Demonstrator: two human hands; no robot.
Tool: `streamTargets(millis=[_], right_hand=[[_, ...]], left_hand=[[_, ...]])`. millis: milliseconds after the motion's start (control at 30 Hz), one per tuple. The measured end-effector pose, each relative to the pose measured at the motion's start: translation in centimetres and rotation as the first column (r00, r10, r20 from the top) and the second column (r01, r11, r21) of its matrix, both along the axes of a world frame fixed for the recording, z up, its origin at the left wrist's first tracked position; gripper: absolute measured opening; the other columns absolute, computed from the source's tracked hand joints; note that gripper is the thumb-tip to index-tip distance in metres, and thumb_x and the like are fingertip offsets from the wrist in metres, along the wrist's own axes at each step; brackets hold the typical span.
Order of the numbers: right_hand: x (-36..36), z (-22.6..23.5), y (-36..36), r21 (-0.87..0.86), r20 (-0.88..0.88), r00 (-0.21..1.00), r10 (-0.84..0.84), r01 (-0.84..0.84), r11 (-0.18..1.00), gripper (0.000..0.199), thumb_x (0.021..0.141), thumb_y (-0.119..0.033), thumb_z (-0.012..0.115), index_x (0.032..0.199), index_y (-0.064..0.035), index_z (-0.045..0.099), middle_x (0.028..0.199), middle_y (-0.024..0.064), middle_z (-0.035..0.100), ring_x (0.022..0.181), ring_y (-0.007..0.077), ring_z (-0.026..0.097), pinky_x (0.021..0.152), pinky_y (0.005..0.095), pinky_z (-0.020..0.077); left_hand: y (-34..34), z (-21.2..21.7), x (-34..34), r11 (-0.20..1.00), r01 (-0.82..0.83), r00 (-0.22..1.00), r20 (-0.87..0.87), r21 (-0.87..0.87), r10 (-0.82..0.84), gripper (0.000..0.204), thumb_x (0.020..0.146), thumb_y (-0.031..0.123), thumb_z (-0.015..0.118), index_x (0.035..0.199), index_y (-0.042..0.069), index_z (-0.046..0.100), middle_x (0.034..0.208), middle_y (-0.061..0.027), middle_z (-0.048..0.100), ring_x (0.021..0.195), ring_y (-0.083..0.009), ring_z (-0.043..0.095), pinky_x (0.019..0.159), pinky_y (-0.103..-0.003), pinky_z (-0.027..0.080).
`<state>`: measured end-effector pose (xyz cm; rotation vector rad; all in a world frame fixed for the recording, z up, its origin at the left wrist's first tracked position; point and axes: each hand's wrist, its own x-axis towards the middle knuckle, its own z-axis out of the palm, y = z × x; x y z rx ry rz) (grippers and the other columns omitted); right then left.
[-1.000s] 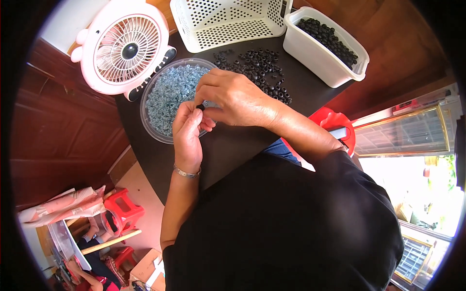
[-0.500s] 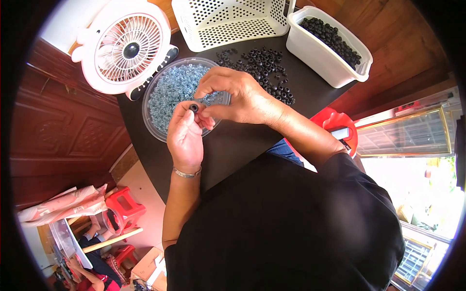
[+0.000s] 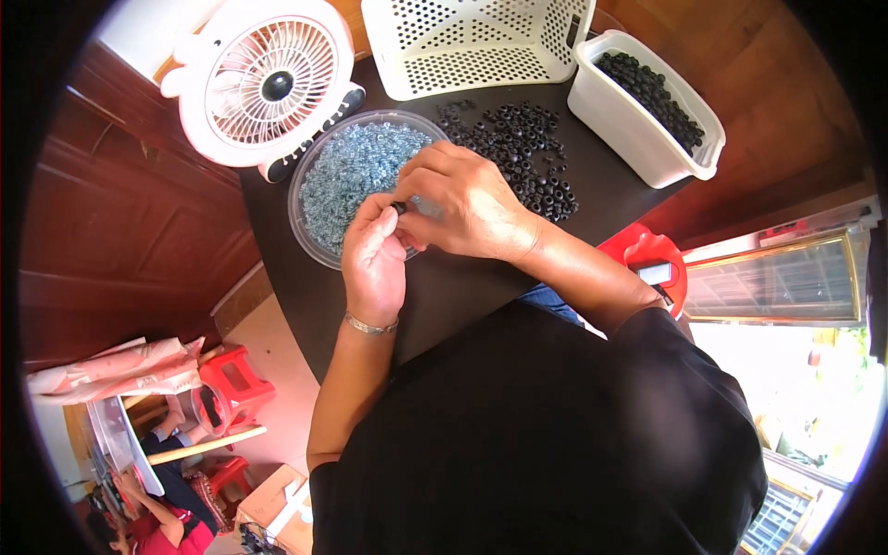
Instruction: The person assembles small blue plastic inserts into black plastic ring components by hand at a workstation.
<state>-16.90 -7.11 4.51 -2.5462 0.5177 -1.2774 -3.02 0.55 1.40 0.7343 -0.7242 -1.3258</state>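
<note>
A homelike room with wooden panels [image 3: 139, 231], a pink fan [image 3: 277, 85] and red stools [image 3: 242, 395] appears to double as a bead workshop, its dark table [image 3: 287, 277] bearing loose black beads [image 3: 524, 139] and a tub [image 3: 294, 199] of blue ones [image 3: 361, 157].

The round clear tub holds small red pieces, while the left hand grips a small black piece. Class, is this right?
Not quite: the head view shows that the round clear tub holds small blue pieces, not red ones. The left hand does grip a small black piece.
</note>
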Motion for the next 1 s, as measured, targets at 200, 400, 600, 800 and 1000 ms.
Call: streamTargets(millis=[200, 400, 600, 800, 1000], right_hand=[[0.5, 0.4, 0.2, 0.074, 0.01, 0.998, 0.07, -0.07, 0.995, 0.026, 0.066, -0.012, 0.074, 0.091, -0.0112, 0.068, 0.091, 0.0061, 0.062, 0.084, 0.0263, 0.061, 0.075, 0.0359, 0.0512], [0.9, 0.5, -0.5, 0.35, 0.102, 0.976, 0.191, -0.215, 0.912, 0.027, 0.068, -0.01, 0.079, 0.093, -0.0099, 0.07, 0.095, 0.0051, 0.063, 0.089, 0.0221, 0.061, 0.079, 0.0335, 0.0504], [1.1, 0.7, -2.4, 0.315, 0.113, 0.972, 0.208, -0.233, 0.92, 0.021, 0.073, -0.013, 0.078, 0.091, -0.007, 0.07, 0.093, 0.0056, 0.064, 0.089, 0.0206, 0.061, 0.079, 0.0321, 0.0496], [0.5, 0.7, -4.6, 0.28, -0.168, 0.986, 0.008, 0.04, 0.959, 0.014, 0.078, -0.015, 0.07, 0.09, -0.0065, 0.068, 0.085, 0.0062, 0.065, 0.082, 0.0218, 0.062, 0.073, 0.0329, 0.0491], [1.7, -1.2, -4.2, 0.071, -0.578, 0.816, -0.012, 0.065, 0.995, 0.005, 0.077, -0.015, 0.062, 0.078, -0.01, 0.065, 0.079, 0.0069, 0.062, 0.083, 0.0282, 0.061, 0.071, 0.0399, 0.049]], left_hand=[[0.1, 0.0, 0.2, 1.0, -0.007, 1.0, 0.002, -0.029, 0.007, 0.021, 0.092, 0.022, 0.045, 0.098, 0.003, 0.052, 0.086, -0.0058, 0.057, 0.072, -0.0146, 0.052, 0.068, -0.028, 0.041], [-0.1, -0.1, 0.4, 0.996, -0.013, 0.994, -0.109, -0.094, 0.002, 0.029, 0.095, 0.023, 0.042, 0.11, 0.0, 0.053, 0.09, -0.0076, 0.057, 0.075, -0.0162, 0.053, 0.069, -0.029, 0.042], [-0.1, 0.1, 1.3, 0.984, -0.051, 0.989, -0.144, -0.173, 0.026, 0.025, 0.095, 0.022, 0.042, 0.102, 0.002, 0.054, 0.086, -0.0077, 0.054, 0.076, -0.0184, 0.051, 0.069, -0.032, 0.042], [-0.4, -0.4, 3.4, 0.966, -0.176, 0.96, -0.252, -0.19, 0.125, 0.019, 0.095, 0.022, 0.042, 0.09, 0.006, 0.052, 0.08, -0.0084, 0.05, 0.071, -0.0206, 0.046, 0.066, -0.033, 0.039], [-0.4, -0.9, 4.1, 0.961, -0.217, 0.948, -0.273, -0.173, 0.165, 0.021, 0.094, 0.025, 0.046, 0.088, 0.006, 0.052, 0.08, -0.0072, 0.048, 0.073, -0.0207, 0.043, 0.069, -0.032, 0.035]])
